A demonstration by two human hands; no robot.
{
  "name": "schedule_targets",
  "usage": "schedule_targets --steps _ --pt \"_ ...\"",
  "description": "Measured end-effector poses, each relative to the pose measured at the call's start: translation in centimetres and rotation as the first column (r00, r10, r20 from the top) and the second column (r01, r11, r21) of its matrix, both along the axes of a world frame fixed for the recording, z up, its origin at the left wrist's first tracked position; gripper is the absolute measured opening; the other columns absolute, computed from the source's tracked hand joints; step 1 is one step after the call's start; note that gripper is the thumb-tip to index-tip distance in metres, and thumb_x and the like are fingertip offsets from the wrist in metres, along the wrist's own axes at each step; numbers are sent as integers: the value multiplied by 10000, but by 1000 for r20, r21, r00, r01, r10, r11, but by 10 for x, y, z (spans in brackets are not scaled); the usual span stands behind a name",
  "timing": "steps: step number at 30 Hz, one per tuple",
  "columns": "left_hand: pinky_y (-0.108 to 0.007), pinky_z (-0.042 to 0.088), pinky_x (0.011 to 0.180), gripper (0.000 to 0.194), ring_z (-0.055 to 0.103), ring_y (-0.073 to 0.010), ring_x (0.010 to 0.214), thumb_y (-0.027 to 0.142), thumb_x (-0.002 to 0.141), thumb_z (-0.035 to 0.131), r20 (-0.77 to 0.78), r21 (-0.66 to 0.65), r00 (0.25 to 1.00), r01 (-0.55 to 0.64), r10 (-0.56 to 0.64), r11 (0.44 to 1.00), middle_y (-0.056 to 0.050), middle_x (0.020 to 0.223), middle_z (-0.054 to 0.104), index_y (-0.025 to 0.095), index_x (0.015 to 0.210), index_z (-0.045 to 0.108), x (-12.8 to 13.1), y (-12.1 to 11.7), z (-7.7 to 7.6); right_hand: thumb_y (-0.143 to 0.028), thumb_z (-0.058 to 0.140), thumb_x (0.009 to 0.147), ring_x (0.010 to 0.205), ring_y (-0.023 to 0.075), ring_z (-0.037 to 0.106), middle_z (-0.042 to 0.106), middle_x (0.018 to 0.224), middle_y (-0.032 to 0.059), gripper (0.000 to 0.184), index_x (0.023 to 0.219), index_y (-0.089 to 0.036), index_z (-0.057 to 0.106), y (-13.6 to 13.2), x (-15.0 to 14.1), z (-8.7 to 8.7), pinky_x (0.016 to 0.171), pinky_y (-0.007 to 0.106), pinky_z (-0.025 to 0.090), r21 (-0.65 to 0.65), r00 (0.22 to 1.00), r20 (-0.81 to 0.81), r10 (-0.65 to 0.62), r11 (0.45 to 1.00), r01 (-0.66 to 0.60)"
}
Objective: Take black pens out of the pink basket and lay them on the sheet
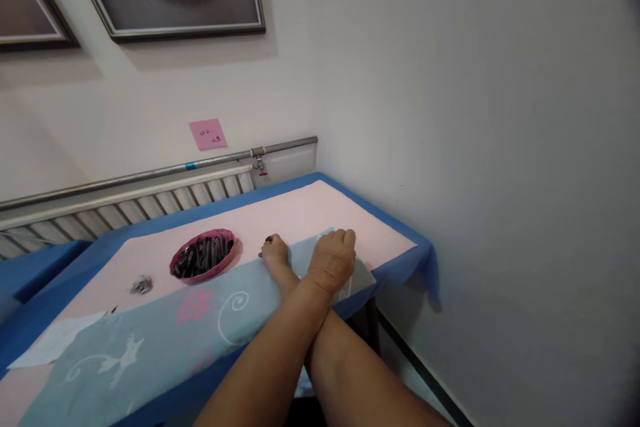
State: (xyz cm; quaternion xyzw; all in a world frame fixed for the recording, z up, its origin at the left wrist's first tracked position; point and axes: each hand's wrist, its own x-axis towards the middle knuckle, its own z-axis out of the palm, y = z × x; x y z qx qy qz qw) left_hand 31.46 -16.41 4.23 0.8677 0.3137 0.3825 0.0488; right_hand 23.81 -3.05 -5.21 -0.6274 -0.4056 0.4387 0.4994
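My forearms are crossed, the left one lying over the right. My left hand (332, 257) is closed at the right end of a grey-blue patterned cloth (200, 327); what its curled fingers hold, if anything, is hidden. Farther left, at the cloth's back edge, my right hand (275, 252) is closed around a dark stick (269, 238), with dark bits showing on two sides of the fist. A pink-rimmed oval basket (176, 275) full of similar dark sticks (205, 255) stands to the left of my right hand.
Pink paper (295, 213) and a blue cloth (425, 263) cover the table against the wall corner. At left lie a crumpled grey clump (142, 284), a small dark piece (114, 309) and a white sheet (55, 340). A radiator (175, 200) and pipe run behind.
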Motion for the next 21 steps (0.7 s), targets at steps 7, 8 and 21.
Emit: schedule_targets --steps 7,8,21 --pt "-385 445 722 260 554 -262 768 66 720 467 43 -22 999 28 -27 999 -114 789 597 197 912 582 16 -25 7 -290 500 864 909 184 569 548 1100 72 286 1116 -154 511 -1 0 5 759 380 487 -36 999 -45 25 999 -26" --pt "-393 447 731 275 556 -267 796 66 733 442 90 -52 996 12 -7 999 -125 826 603 186 944 572 19 -34 11 -290 500 864 905 183 570 549 1097 72 286 1116 -154 511 0 1 6 755 378 488 -44 998 -55 26 999 -28" --pt "-230 396 446 202 483 -113 469 180 704 488 622 -783 725 584 295 217 13 497 503 196 871 600 38 -123 73 -290 502 863 915 188 567 544 1107 74 295 1124 -151 506 0 3 19 760 385 486 -131 994 -113 8 991 -23"
